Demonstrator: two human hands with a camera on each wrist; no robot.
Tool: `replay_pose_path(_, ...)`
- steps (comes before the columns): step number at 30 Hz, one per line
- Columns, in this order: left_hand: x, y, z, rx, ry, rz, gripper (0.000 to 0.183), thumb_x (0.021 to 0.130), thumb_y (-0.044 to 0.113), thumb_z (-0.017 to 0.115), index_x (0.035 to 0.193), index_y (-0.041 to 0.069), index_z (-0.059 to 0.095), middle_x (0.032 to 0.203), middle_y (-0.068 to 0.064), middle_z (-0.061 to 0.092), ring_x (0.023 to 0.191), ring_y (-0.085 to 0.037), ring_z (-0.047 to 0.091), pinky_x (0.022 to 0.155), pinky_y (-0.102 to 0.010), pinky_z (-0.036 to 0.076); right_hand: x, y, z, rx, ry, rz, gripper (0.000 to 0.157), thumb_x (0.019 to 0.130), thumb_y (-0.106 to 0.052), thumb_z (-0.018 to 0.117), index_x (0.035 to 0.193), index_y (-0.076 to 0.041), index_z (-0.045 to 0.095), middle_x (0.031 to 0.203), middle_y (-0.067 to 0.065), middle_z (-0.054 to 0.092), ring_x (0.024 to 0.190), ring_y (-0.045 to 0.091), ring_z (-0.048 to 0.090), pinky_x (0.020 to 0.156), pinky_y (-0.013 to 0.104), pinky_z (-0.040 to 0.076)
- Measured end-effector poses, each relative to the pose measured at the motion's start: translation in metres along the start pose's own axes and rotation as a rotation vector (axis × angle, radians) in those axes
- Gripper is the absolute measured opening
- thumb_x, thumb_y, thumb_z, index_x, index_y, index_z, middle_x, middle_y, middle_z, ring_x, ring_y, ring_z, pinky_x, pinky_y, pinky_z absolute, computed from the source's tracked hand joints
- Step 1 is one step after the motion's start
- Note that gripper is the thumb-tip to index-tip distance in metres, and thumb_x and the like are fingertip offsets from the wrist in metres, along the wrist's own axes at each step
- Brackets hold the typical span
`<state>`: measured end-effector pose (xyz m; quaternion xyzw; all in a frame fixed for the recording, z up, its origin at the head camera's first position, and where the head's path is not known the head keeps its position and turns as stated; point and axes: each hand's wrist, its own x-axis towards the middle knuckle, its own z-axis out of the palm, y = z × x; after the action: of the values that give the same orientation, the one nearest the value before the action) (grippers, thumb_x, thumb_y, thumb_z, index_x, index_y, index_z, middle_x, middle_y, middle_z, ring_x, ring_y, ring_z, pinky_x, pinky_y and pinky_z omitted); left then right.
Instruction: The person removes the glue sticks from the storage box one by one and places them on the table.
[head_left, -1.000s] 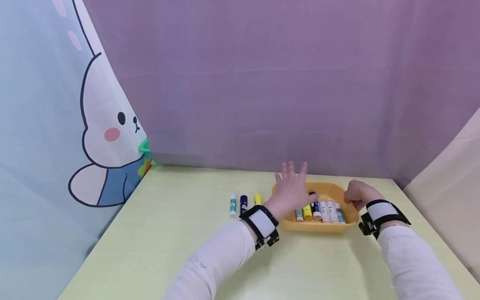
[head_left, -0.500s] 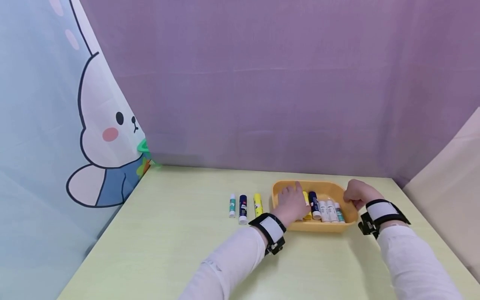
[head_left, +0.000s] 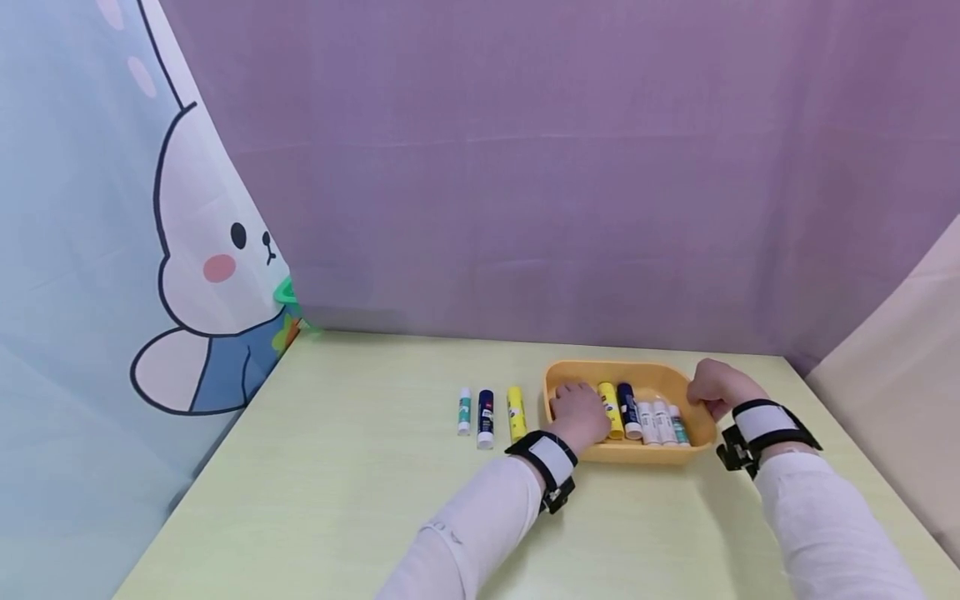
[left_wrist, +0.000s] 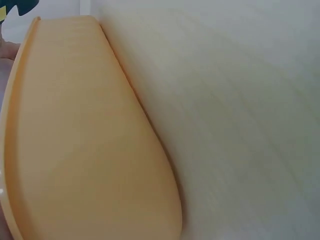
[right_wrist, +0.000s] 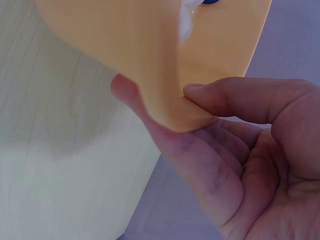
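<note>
Right hand (head_left: 722, 387) pinches the orange tray's rim (head_left: 647, 455); left hand (head_left: 581, 412) sits inside by a yellow tube (head_left: 611, 411), I can't tell its grip

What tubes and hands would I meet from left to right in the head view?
Teal tube, navy tube, yellow tube, left hand, another yellow tube, another navy tube, two white tubes, another teal tube, right hand.

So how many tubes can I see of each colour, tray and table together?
Yellow tubes: 2
Navy tubes: 2
White tubes: 2
Green-and-white tubes: 2
Total: 8 in view; the left hand may hide more.
</note>
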<state>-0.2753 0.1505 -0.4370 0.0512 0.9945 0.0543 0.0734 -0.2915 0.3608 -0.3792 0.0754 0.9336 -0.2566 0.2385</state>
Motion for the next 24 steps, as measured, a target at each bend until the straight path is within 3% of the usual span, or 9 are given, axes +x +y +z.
replay_pose_path(7, 0.0015, -0.003, 0.0007, -0.155, -0.038, 0.018, 0.039, 0.087, 0.036, 0.063, 0.112, 0.008, 0.055, 0.088, -0.003, 0.051, 0.067, -0.014, 0.049, 0.056, -0.026, 0.044, -0.003, -0.0015, -0.0004, 0.01, -0.006, -0.01, 0.017, 0.077, 0.004, 0.049, 0.089, 0.014, 0.054, 0.065, 0.008, 0.056, 0.052, 0.014, 0.058, 0.057, 0.031, 0.056)
replay_pose_path(24, 0.0052, -0.0072, 0.0052, -0.097, -0.013, 0.108, 0.014, 0.089, 0.023, 0.062, 0.1, 0.014, 0.066, 0.089, 0.004, 0.06, 0.07, -0.008, 0.052, 0.055, -0.022, 0.045, -0.0023, -0.0028, 0.0008, -0.011, 0.004, -0.016, 0.014, 0.075, 0.004, 0.05, 0.086, 0.012, 0.055, 0.064, 0.007, 0.055, 0.051, 0.014, 0.057, 0.055, 0.029, 0.055)
